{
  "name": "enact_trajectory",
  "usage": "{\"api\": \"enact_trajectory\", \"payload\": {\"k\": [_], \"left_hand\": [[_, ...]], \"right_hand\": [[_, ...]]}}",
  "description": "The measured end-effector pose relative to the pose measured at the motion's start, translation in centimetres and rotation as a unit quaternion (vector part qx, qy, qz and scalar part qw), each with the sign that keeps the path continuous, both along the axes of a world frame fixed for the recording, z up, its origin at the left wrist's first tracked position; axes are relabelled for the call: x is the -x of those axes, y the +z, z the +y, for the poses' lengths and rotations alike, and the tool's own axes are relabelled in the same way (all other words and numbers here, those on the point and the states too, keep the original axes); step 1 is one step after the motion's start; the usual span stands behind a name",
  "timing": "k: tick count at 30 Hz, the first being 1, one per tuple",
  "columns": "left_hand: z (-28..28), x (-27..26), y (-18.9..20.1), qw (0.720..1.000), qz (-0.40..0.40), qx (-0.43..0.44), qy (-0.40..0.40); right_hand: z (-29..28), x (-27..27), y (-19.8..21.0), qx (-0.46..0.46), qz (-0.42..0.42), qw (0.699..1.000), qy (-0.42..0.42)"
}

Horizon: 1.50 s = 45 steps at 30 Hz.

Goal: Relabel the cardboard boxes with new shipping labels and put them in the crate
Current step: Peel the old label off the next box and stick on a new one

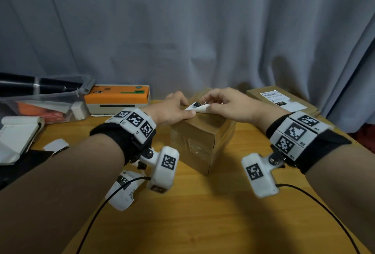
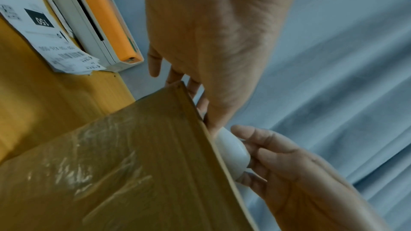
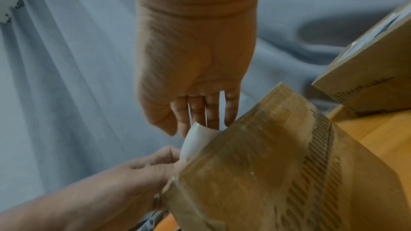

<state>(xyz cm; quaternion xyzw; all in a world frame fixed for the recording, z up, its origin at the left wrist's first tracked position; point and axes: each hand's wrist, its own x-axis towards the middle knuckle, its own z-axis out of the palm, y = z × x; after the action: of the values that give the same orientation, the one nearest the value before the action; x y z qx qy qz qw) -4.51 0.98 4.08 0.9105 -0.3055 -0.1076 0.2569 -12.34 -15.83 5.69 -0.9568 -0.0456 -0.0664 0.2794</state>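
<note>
A taped cardboard box (image 1: 199, 142) stands in the middle of the wooden table. On its top lies a white shipping label (image 1: 197, 107) with one side curled up off the cardboard. My right hand (image 1: 225, 104) pinches that lifted side between thumb and fingers; the curl shows white (image 3: 195, 140) under my right fingers (image 3: 200, 111). My left hand (image 1: 174, 108) rests on the box top beside the label, thumb pressed at the label's near corner. From the left wrist, the left hand (image 2: 211, 41) lies along the box (image 2: 133, 164) edge, with the label (image 2: 233, 154) in the right hand.
A clear plastic crate (image 1: 50, 101) sits at the back left, next to an orange label printer (image 1: 116, 97). A flat box (image 1: 282, 99) bearing a label lies at the back right. Loose labels (image 1: 121, 190) lie under my left wrist. A grey curtain hangs behind the table.
</note>
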Motion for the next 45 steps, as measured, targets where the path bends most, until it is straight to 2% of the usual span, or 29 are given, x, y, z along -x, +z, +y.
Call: {"api": "enact_trajectory", "payload": {"k": [2,6,9,16,23,32,41,45], "left_hand": [[0.1,-0.2,-0.2,0.999,-0.022,0.033,-0.003],[0.4,-0.6,-0.9,0.997,-0.021,0.072,-0.008],[0.6,-0.4,-1.4,0.996,0.006,0.089,-0.004],[1.1,-0.8,-0.8,0.997,0.062,0.046,-0.017],[0.7,-0.8,-0.3,0.999,0.035,0.023,-0.018],[0.6,-0.5,-0.7,0.997,0.051,0.060,-0.012],[0.8,-0.2,-0.6,0.996,0.060,0.064,-0.008],[0.8,-0.1,-0.6,0.997,0.053,0.058,-0.006]], "right_hand": [[0.3,0.1,0.2,0.026,-0.007,1.000,0.008],[0.9,-0.8,0.6,0.182,-0.017,0.983,-0.016],[1.7,-1.9,1.2,0.201,-0.009,0.979,-0.020],[2.3,-3.4,2.3,0.277,0.020,0.960,-0.025],[1.6,-3.0,1.9,0.226,0.018,0.970,-0.093],[1.1,-2.4,1.1,0.145,-0.014,0.978,-0.147],[0.6,-2.3,0.5,0.116,-0.039,0.975,-0.186],[0.5,-2.0,0.1,0.104,-0.077,0.971,-0.202]]}}
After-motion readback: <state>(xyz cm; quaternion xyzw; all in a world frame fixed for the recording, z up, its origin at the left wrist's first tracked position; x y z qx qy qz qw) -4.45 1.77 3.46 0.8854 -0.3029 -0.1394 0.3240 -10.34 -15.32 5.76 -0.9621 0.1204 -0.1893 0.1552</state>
